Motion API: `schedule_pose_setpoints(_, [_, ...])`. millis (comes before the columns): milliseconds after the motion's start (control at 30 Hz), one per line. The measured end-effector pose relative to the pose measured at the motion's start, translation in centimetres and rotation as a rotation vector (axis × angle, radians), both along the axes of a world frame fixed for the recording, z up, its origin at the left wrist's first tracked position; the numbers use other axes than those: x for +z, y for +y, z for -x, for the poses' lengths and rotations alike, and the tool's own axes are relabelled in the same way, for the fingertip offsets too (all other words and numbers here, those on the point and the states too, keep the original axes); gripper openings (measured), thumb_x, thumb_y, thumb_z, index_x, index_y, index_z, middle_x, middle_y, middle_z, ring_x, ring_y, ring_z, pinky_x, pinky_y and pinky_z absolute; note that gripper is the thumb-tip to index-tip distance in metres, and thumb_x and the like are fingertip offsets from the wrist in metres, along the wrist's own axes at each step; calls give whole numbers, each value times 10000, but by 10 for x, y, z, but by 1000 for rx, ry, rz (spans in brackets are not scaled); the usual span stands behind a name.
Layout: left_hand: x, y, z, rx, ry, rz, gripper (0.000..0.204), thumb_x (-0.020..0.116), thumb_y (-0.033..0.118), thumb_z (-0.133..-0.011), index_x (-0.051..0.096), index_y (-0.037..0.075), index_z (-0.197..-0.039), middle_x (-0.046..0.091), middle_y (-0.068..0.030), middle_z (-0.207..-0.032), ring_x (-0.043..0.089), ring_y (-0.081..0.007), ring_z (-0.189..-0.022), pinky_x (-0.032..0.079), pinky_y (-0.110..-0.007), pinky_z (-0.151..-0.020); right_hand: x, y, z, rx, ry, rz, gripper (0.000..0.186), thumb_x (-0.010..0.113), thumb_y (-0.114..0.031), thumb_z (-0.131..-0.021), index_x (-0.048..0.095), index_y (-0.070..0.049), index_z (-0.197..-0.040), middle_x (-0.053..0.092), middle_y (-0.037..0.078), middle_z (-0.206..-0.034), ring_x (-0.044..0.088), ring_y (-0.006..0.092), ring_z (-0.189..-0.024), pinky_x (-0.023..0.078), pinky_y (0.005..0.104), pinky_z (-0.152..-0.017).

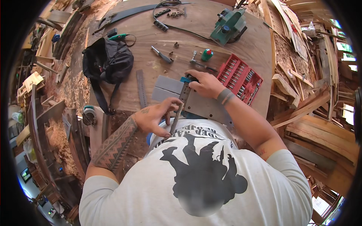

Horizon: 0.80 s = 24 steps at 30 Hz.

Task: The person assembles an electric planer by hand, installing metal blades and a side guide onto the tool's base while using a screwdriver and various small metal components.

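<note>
A power planer lies in front of me on the wooden table, its grey sole [207, 105] facing up, with blue-green body parts beside it. My right hand [203, 83] is closed over a black part [191, 78] at the planer's far edge, near its cutter area [185, 92]. Close to my shirt, my left hand [160, 115] pinches a thin, flat strip [177, 117] between thumb and fingertips. The strip is narrow and greyish, like a planer blade; its exact kind is hard to make out. It stands on edge next to the planer's near left side.
A red socket set case [240, 77] lies open at right. Behind are a ratchet [203, 66], green-red bottle [207, 55], screwdriver [162, 55] and green power tool [228, 27]. At left lie a black bag [107, 60] and metal ruler [141, 88]. Lumber and shavings surround the table.
</note>
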State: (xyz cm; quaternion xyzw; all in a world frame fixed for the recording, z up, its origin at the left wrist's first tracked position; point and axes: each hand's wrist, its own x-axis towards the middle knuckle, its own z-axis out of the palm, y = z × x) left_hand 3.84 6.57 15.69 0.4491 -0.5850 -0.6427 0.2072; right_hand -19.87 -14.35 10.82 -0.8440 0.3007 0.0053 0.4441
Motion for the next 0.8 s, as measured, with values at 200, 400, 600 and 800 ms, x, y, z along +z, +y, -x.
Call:
schedule_pose_setpoints(200, [-1,-1,0,-11,12,-13,1235,941,397,-669,267,65,-1649,578,-363,-1535,732,-285,-992,601,-407,-962,0,0,0,3,-1,11,640,606,-326,-947,614,-16,-1507,696,297,-1425,653,484,-1314,505,515,-1150])
schedule_pose_setpoints(400, [-4,-2,1,-12,20,-54,1262,955,355,-649,249,47,-1649,585,-229,-1486,676,-242,-989,584,-380,-922,-4,0,0,-3,3,30,654,613,-335,-939,615,-22,-1513,701,290,-1421,657,478,-1311,507,510,-1152])
schedule_pose_setpoints(600, [3,-2,1,-23,-15,-63,1261,959,357,-639,269,55,-1651,589,-238,-1480,674,-236,-1008,579,-360,-889,-1,1,-3,-14,9,40,644,634,-353,-921,648,-42,-1485,727,281,-1375,683,467,-1270,526,506,-1127])
schedule_pose_setpoints(800, [6,-5,2,-24,-15,-54,1260,957,366,-638,274,61,-1652,610,-222,-1461,674,-225,-1001,573,-343,-845,-3,0,-1,-34,-3,29,625,639,-348,-912,665,-56,-1464,750,284,-1313,705,471,-1218,542,514,-1093])
